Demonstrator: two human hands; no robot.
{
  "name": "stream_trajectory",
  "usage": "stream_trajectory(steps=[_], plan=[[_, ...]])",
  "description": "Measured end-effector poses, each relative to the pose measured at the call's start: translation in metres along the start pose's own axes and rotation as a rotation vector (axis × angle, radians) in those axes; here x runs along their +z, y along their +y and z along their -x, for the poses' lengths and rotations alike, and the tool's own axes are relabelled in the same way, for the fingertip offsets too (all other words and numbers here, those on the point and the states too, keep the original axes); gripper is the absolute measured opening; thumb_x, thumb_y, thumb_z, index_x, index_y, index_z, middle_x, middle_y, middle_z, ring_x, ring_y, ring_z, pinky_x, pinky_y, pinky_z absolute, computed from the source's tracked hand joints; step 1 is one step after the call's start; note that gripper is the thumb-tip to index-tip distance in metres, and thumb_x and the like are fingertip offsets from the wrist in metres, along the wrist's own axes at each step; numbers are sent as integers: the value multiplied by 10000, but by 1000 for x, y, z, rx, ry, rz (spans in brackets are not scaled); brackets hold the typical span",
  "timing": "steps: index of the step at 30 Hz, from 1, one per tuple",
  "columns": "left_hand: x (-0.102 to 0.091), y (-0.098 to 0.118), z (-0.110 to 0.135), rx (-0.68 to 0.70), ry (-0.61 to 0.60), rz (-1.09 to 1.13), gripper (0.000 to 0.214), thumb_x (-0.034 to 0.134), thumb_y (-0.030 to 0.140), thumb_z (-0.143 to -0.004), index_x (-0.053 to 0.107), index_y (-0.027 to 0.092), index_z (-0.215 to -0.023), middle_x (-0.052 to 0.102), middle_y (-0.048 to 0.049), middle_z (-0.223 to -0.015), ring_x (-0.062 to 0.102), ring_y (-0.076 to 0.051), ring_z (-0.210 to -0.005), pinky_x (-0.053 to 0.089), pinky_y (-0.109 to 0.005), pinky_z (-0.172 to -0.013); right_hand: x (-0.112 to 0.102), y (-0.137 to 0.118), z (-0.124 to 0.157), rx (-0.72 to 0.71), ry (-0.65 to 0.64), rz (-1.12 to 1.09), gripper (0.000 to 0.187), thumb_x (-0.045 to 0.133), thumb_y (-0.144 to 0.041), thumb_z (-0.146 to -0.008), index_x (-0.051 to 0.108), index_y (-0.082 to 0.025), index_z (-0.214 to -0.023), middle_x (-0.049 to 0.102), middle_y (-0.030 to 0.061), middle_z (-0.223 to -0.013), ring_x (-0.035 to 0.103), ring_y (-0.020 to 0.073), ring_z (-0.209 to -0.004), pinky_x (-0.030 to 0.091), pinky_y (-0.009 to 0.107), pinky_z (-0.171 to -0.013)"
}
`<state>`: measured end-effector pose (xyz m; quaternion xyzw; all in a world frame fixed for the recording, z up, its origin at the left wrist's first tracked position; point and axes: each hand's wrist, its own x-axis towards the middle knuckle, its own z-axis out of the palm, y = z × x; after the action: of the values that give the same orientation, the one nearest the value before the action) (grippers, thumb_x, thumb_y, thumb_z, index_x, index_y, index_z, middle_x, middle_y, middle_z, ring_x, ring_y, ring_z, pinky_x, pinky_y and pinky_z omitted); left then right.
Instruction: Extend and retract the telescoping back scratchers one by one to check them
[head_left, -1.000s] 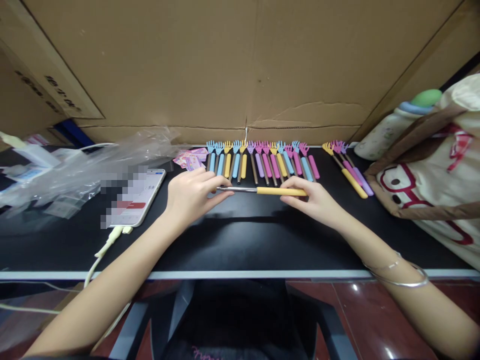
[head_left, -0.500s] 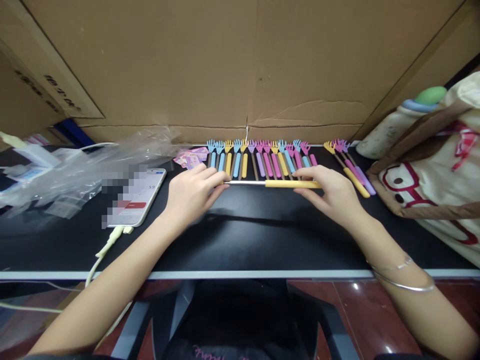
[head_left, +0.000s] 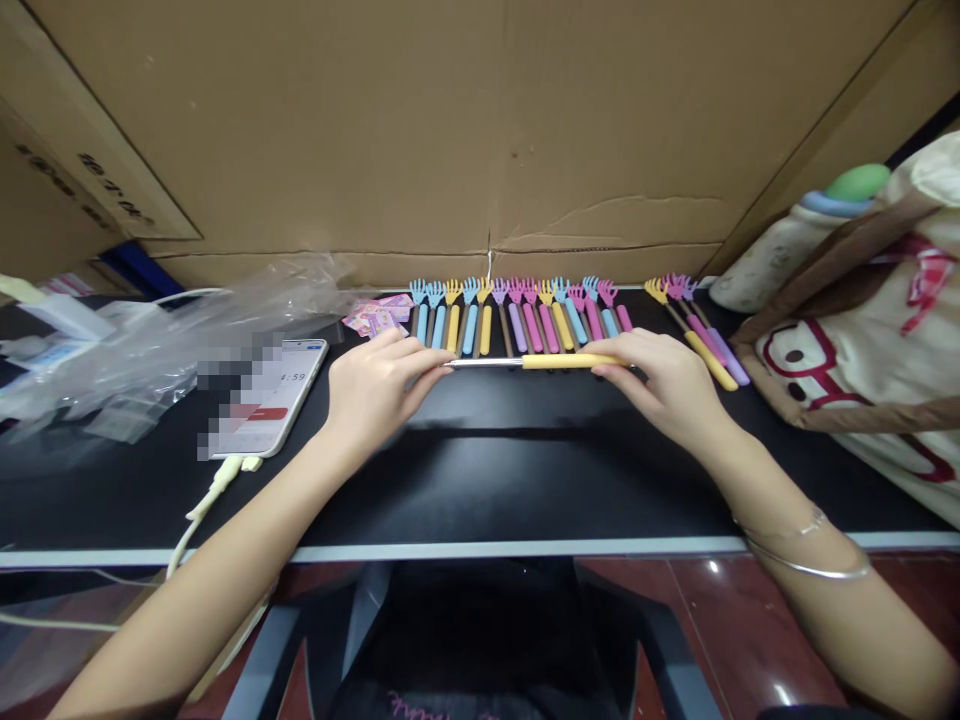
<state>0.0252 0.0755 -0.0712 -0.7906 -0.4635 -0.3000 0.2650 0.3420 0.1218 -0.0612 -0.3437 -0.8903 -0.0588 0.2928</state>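
Level above the black table, a back scratcher (head_left: 559, 361) with a yellow handle and a silver rod spans both hands. My left hand (head_left: 382, 385) pinches the rod's left end, and its claw end is hidden by the fingers. The yellow handle's right end is gripped by my right hand (head_left: 660, 380), with thumb below and fingers above. Just beyond them lies a row of back scratchers (head_left: 514, 318) in blue, yellow, purple and pink, claws pointing away. Several others (head_left: 697, 330), yellow, pink and purple, lie apart on the right.
Clear plastic bags (head_left: 225, 320) and a phone (head_left: 277, 395) on a charging cable lie at left. Small printed cards (head_left: 375, 316) sit beside the row. Cardboard (head_left: 360, 120) stands behind. A cream bag (head_left: 885, 330) and a bottle with a green top (head_left: 780, 255) stand right.
Both hands still hold the back scratcher. Its yellow handle sits slightly further left and further into my right hand, so the visible silver rod looks a little shorter. The camera view has shifted slightly.
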Motion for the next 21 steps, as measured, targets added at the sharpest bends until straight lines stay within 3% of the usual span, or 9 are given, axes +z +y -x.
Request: stream_trajectory(steps=[4,10,17,21], plan=[[1,0,0,29,22,8,196,557,340,-927,731,249,-915,699,17,-731,572,-141,-694,368,-280,-550,2,0,0,70,8,-163,247,475,-350,-964,662,-193,-1001,701,70,-971,647,200,-869,476,317,-776],[3,-1,1,59,51,31,166,581,316,-914,727,238,-906,688,27,-706,553,-133,-661,369,-272,-547,2,-6,-2,174,-11,-263,288,479,-404,-946,682,-200,-960,705,72,-926,646,203,-792,484,313,-713],[2,0,1,77,67,58,171,574,303,-916,728,229,-905,700,23,-725,554,-130,-653,373,-269,-547,0,-9,-2,237,-37,-301,314,472,-415,-936,673,-174,-913,656,40,-754,525,142,-581,390,266,-541],[2,0,1,96,70,70,172,571,290,-915,725,217,-895,703,17,-731,554,-131,-649,380,-265,-554,1,-10,-1,253,-82,-316,332,447,-421,-942,665,-176,-882,592,17,-666,467,128,-541,343,260,-520]])
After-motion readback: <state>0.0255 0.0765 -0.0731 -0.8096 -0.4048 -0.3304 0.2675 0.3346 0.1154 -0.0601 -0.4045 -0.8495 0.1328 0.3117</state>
